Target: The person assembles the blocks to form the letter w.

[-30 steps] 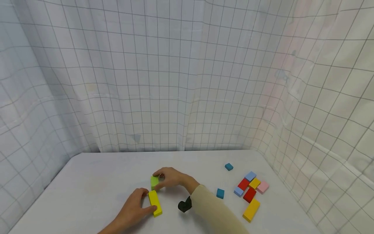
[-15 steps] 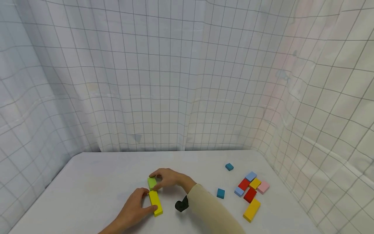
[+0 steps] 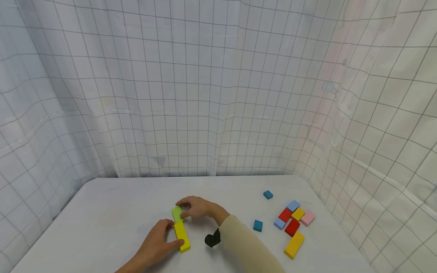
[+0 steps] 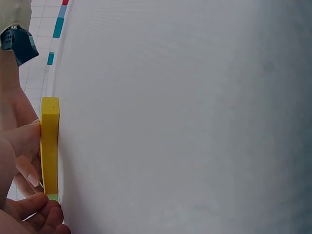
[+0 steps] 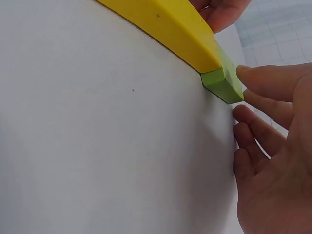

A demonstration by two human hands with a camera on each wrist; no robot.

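Observation:
A long yellow block (image 3: 182,237) lies on the white table, with my left hand (image 3: 155,242) holding it, thumb at the near end and fingers at the far end. Against its far end sits a shorter green block (image 5: 222,85), roughly in line with it. My right hand (image 3: 198,208) is beside the green block, its thumb (image 5: 263,80) and fingers loosely bent around that end without a visible grip. In the left wrist view the yellow block hides most of the green one.
To the right lie two teal blocks, one (image 3: 258,225) nearer and one (image 3: 268,194) farther. Beyond them is a cluster with a red block (image 3: 292,227), a pink block (image 3: 307,218) and a long orange-yellow block (image 3: 294,245). A gridded curtain (image 3: 215,113) surrounds the table.
The green block has shifted slightly left, into line with the yellow block and against its end. My right fingers have since loosened from it. The left hand has stayed in place.

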